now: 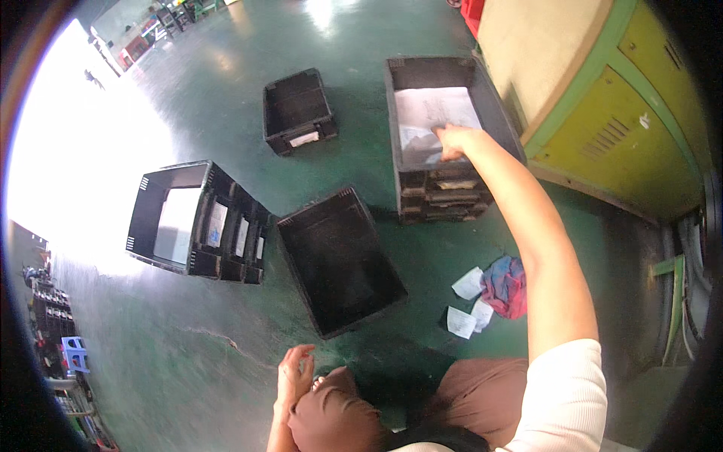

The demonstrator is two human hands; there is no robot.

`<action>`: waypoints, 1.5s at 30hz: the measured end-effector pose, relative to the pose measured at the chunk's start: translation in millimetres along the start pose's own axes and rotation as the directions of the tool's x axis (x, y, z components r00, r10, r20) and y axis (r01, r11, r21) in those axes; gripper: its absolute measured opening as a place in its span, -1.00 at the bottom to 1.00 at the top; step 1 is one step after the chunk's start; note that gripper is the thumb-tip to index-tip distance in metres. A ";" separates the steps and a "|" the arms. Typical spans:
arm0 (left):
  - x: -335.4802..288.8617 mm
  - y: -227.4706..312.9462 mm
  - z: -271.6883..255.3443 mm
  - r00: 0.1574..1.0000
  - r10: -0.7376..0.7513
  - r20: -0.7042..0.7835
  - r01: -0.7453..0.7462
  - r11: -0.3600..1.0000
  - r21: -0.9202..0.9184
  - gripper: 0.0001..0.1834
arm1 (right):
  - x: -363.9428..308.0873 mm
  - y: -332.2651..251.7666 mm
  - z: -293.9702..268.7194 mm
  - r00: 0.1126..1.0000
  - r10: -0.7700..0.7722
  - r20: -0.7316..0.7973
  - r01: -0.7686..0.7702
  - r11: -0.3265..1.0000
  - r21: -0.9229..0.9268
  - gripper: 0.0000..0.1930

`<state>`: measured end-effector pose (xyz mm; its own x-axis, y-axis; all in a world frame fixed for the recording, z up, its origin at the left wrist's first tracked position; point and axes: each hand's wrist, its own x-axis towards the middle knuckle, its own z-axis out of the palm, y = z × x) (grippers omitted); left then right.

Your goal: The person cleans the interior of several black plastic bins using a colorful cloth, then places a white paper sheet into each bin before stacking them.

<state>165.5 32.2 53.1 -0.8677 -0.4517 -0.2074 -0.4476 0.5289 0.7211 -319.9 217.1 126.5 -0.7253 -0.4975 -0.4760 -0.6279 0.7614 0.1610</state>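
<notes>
My right hand (456,142) reaches into the top black crate (497,105) of a stack at the right. Its fingers are bent together over a crumpled, pale plastic-like sheet (419,142); what they grip is too small to make out. A white paper sheet (437,105) lies beyond it in the same crate. My left hand (292,377) hovers by my left knee, fingers loosely curled and apart, holding nothing. In front of me a black crate (339,256) sits on the floor, with nothing seen inside.
Left of it stands another stack of black crates (202,226) with white labels. A smaller black crate (300,109) lies farther off. Paper slips (461,322) and a red-blue cloth (506,286) are on the floor near my right arm. A yellow-green metal cabinet (610,128) borders the right.
</notes>
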 end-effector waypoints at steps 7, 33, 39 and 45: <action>-12.6 -16.3 -3.8 0.988 -0.148 -0.038 0.145 0.986 -0.087 -0.78 | 43.3 -16.2 18.7 0.941 0.203 0.271 -0.151 0.967 -0.203 -0.19; -20.8 -33.9 -2.2 0.997 -0.061 -0.052 0.058 0.997 -0.056 -0.78 | 47.9 13.5 34.1 0.971 0.124 0.206 -0.112 0.991 -0.068 0.01; -30.8 -34.2 -7.5 0.991 -0.113 -0.074 0.109 0.992 -0.062 -0.77 | 36.6 5.6 37.0 0.996 0.070 0.050 -0.062 0.987 -0.149 -0.47; -36.3 -35.2 -17.6 0.994 -0.086 -0.063 0.082 0.995 -0.064 -0.79 | -18.7 29.9 -5.8 0.919 0.079 -0.387 0.065 0.936 0.346 -0.82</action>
<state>216.5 17.3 46.9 -0.8108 -0.5398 -0.2263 -0.5022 0.4430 0.7427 -326.7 246.8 145.2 -0.8251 -0.5577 -0.0904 -0.5372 0.8240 -0.1800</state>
